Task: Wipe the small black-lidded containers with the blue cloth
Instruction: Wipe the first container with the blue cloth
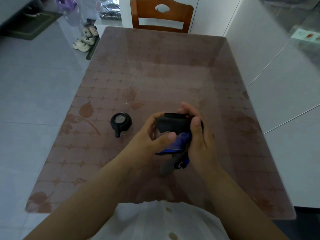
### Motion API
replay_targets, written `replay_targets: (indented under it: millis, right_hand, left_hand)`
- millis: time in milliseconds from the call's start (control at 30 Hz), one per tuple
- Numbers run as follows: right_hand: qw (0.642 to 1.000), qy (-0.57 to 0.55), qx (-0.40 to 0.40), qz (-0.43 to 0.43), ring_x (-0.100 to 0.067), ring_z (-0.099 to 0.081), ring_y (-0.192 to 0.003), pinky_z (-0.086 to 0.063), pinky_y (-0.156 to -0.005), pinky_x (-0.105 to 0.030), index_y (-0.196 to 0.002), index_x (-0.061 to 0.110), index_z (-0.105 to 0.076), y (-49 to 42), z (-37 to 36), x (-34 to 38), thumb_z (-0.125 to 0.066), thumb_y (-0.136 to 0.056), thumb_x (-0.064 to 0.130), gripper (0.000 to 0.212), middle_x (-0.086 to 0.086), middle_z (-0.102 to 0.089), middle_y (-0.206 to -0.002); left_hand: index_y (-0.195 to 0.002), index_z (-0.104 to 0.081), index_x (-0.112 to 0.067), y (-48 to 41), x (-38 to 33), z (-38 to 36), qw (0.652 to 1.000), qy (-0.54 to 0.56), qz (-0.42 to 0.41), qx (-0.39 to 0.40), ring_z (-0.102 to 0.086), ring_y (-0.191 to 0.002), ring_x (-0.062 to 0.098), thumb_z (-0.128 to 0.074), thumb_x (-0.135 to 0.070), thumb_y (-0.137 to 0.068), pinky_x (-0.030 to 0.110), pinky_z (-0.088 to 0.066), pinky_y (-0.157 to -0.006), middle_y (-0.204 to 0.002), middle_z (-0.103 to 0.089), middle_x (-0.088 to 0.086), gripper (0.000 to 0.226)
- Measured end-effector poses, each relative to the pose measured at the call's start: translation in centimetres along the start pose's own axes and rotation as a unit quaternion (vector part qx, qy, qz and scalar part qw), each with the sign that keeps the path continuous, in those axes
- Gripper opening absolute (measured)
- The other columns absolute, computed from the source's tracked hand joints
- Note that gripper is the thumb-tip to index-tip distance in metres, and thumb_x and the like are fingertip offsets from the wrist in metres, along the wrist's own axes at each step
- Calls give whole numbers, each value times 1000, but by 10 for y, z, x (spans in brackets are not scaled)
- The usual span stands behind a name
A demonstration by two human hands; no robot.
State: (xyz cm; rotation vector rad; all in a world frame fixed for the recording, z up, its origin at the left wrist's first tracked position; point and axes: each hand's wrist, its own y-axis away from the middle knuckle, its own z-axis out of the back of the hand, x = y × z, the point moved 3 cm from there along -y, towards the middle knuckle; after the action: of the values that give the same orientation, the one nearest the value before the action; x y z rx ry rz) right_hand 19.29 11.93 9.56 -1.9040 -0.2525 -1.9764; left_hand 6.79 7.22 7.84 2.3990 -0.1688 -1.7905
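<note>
I hold a small black-lidded container (pixel 173 124) above the table, tilted on its side with the lid turned away from me. My left hand (pixel 152 134) grips it from the left, thumb across its clear body. My right hand (pixel 197 135) presses the blue cloth (pixel 178 144) against the container's near side, and a loose end of the cloth hangs below. A second black-lidded container (pixel 121 122) with a handle stands on the table to the left, apart from both hands.
The table (pixel 155 75) has a brown leaf-patterned cover under glass. A wooden chair (pixel 161 16) stands at its far end. White cabinets (pixel 277 75) run along the right. Shoes (pixel 84 40) lie on the grey floor at the far left.
</note>
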Motion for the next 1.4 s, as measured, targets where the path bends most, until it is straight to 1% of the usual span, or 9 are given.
replay_targets:
  millis: [200,400,500,600,767,1000,1200,1300,1400]
  right_hand:
    - [993,54,-59,-91,9,-56,-65,-45,-63,-8,-115,30,-55,-7,26,3,-20,-98,39,39,5,-52,-79]
    - [990,78,-44,-113,-4,-46,-116,-36,-98,-18,-126,31,-45,-14,28,32,-29,-86,64,55,9,-47,-128]
    - [988,-19,-32,-151,-23,-50,-115,-44,-97,-42,-122,27,-41,-22,24,41,-37,-81,27,41,-4,-42,-135]
    - [992,36,42,-110,-11,-53,-85,-48,-72,-25,-131,28,-34,-13,18,48,-36,-90,-1,51,8,-43,-110]
    - [973,190,96,89,-5,-46,-115,-44,-98,-23,-127,38,-47,-4,15,47,-53,-88,35,39,14,-40,-122]
    - [972,188,93,107,-3,-33,-136,-29,-107,-12,-134,33,-41,-3,6,37,-39,-92,48,44,5,-34,-148]
    - [996,92,-13,5,-1,-60,-72,-47,-67,-11,-105,20,-60,-3,13,21,-32,-93,31,32,6,-63,-85]
    - [992,44,-86,-80,-2,-63,-77,-49,-75,-24,-102,17,-62,-2,23,11,-34,-100,24,28,12,-68,-80]
    - [991,-25,-118,-53,11,-64,-77,-50,-72,-12,-96,32,-59,-1,28,26,-28,-102,16,35,32,-68,-73]
  left_hand:
    - [-130,-47,-15,5,0,-1,997,77,-5,20,-64,-105,20,-81,-52,-61,30,-52,-85,-116,-66,2,86]
    - [-135,-44,-20,3,5,8,1000,5,-11,-7,-51,-126,26,-78,-64,-57,40,-41,-102,-135,-55,2,96]
    - [-131,-44,-31,2,4,9,999,-44,-12,-14,-53,-122,7,-75,-71,-52,25,-46,-95,-126,-60,-19,94]
    - [-127,-44,-34,1,3,7,998,-55,-22,-16,-56,-114,-5,-78,-63,-54,9,-47,-83,-121,-61,-19,87]
    - [-124,-50,-32,2,-2,6,999,-18,-27,-17,-59,-116,14,-79,-64,-52,30,-49,-94,-120,-65,-10,84]
    - [-132,-46,-15,4,-6,-1,1000,-8,-28,11,-53,-123,31,-77,-61,-59,55,-36,-108,-133,-55,14,92]
    - [-130,-46,-11,7,-5,-1,999,34,-29,17,-63,-103,21,-79,-58,-60,35,-47,-90,-115,-64,5,90]
    - [-132,-44,-10,7,-12,-2,999,16,-39,14,-60,-112,22,-77,-61,-61,35,-47,-96,-122,-63,4,93]
    - [-133,-44,-12,5,-11,0,999,-7,-43,0,-53,-124,31,-76,-62,-62,52,-38,-107,-134,-56,12,93]
